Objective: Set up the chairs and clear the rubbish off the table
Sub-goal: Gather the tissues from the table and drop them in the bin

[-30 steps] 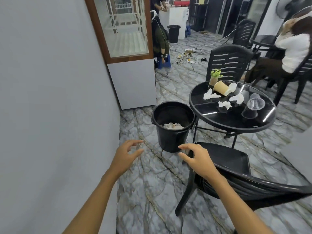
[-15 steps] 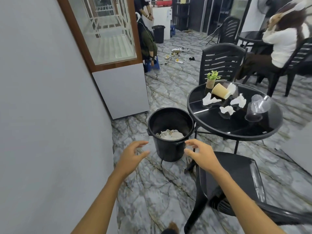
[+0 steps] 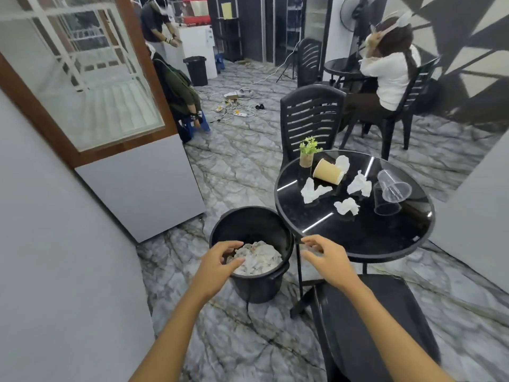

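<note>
A round black glass table [image 3: 358, 232] carries several crumpled white tissues [image 3: 314, 191], a tipped-over paper cup [image 3: 328, 171], two clear plastic cups [image 3: 392, 190] and a small potted plant [image 3: 308, 153]. A black bin [image 3: 257, 285] with white waste inside stands on the floor left of the table. My left hand [image 3: 220, 264] hovers open over the bin's near rim. My right hand [image 3: 326, 257] is open near the table's front edge, holding nothing. One black plastic chair [image 3: 366, 323] is under my right forearm, and another chair [image 3: 311, 119] stands behind the table.
A grey wall and a glass-fronted cabinet [image 3: 132, 172] close off the left side. Cables and power strips [image 3: 237, 108] lie on the marble floor beyond. A seated person [image 3: 391, 75] occupies a chair at a second table at the back right; two more people are at the back left.
The view has moved forward and closer to the table and bin. Both hands rose and advanced; the left hand now sits over the bin, the right near the table edge.
</note>
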Tool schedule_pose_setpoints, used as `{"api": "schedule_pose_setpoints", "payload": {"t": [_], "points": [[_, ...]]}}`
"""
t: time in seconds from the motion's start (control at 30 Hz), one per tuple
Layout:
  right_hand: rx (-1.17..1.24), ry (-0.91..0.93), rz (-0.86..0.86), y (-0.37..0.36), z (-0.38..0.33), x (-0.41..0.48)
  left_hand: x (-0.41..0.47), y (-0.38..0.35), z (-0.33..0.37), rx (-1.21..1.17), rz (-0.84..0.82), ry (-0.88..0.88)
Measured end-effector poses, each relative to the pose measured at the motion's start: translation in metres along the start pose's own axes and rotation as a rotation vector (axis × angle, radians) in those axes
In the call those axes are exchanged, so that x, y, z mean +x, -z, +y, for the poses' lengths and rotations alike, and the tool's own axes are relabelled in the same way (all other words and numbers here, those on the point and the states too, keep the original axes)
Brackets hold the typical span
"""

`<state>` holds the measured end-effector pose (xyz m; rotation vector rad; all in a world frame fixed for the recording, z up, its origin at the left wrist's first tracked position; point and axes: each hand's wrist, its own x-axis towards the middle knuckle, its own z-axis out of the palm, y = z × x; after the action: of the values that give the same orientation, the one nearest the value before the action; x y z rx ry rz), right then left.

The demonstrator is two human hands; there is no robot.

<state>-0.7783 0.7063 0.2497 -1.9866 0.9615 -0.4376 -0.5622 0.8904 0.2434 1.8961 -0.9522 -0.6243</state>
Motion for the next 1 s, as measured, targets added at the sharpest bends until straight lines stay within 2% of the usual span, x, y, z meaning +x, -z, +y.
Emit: {"api": "schedule_pose_setpoints", "payload": {"t": [0.43,0.7,1.0], "points": [[0.052,-0.245,0.289,0.012,0.022,0.092,0.205,-0.013,-0.003,0.075,-0.342,-0.144],[0.041,-0.319,0.416,0.037,0.044,0.113,0.269,-0.059,0.009,0.046,-0.433,-0.144],[0.043,-0.366,0.429,0.076,0.089,0.15,0.314,-0.116,0.031,0.069,-0.463,-0.116]]}}
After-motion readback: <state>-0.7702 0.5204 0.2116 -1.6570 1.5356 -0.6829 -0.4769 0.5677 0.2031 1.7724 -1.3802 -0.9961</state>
